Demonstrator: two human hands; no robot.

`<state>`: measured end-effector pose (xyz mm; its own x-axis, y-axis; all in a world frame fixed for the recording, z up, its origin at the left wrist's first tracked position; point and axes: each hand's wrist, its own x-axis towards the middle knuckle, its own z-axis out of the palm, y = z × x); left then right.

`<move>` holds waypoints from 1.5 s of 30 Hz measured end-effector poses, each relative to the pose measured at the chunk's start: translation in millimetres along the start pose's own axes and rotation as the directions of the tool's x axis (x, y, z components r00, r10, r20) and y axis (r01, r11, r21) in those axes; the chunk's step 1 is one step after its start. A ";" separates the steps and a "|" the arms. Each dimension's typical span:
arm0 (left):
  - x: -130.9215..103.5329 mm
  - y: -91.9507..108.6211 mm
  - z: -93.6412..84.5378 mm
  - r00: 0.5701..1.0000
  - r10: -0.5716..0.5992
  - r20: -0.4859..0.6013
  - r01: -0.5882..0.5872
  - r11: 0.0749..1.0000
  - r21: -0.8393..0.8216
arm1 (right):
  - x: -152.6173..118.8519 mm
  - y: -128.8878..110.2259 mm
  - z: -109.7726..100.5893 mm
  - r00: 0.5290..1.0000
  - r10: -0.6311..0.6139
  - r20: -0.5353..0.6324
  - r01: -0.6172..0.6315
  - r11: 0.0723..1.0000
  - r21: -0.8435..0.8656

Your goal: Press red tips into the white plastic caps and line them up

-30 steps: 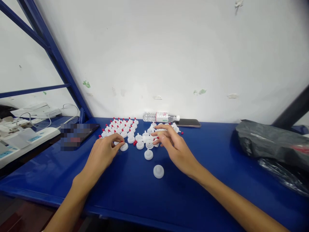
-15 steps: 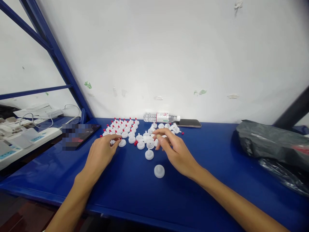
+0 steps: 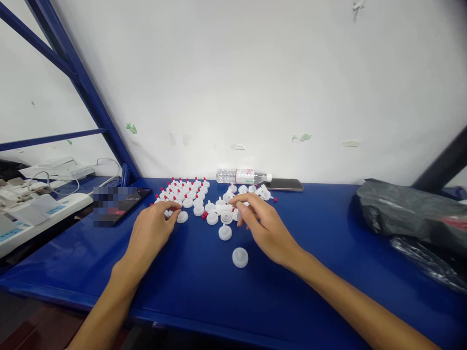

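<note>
My left hand (image 3: 156, 226) is closed, thumb and forefinger pinching the top of a white nozzle cap (image 3: 182, 218) that stands on the table at the near edge of a group of white caps with red tips (image 3: 187, 189). My right hand (image 3: 260, 221) hovers with loosely bent fingers over loose white caps without red tips (image 3: 226, 217). Nothing shows between its fingers. Small red tips (image 3: 205, 215) lie between the two groups. Closer to me stand two single white caps: one upright cap (image 3: 225, 233) and one domed cap (image 3: 240, 258).
A clear water bottle (image 3: 244, 176) lies along the wall beside a phone (image 3: 284, 184). At left are a dark tablet-like screen (image 3: 126, 204) and a white power strip (image 3: 47, 214). A grey plastic bag (image 3: 408, 214) occupies the right side of the blue table (image 3: 204, 291).
My left hand and the cap under its fingers have shifted slightly left, toward the red-tipped group. The right hand stays almost where it was above the loose caps.
</note>
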<state>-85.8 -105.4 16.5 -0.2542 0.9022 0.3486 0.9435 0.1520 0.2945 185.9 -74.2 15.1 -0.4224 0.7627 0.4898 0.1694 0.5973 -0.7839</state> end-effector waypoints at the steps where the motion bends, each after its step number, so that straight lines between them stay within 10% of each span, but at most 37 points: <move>1: 0.0 0.0 -0.5 1.000 -0.007 0.010 0.007 1.000 0.000 | -0.2 0.1 -0.1 1.000 -0.002 -0.002 0.002 1.000 -0.009; 18: -4.7 7.7 2.9 0.997 0.067 -0.031 -0.066 0.998 0.013 | 0.8 0.9 -0.3 1.000 -0.024 -0.003 0.024 0.999 -0.026; 27: -9.3 9.5 17.6 0.925 0.236 0.299 -0.267 0.961 0.066 | -0.1 0.7 0.1 0.999 -0.047 -0.006 0.047 0.999 -0.026; 45: -6.3 11.5 15.4 0.948 0.277 0.159 -0.261 0.959 -0.113 | 1.2 -1.8 -0.9 0.998 -0.057 -0.001 0.057 0.998 -0.034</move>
<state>-70.0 -103.1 4.0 0.0540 0.9612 0.2705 0.9469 -0.1354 0.2918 185.9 -74.1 17.4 -0.4307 0.7273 0.5343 0.1747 0.6480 -0.7413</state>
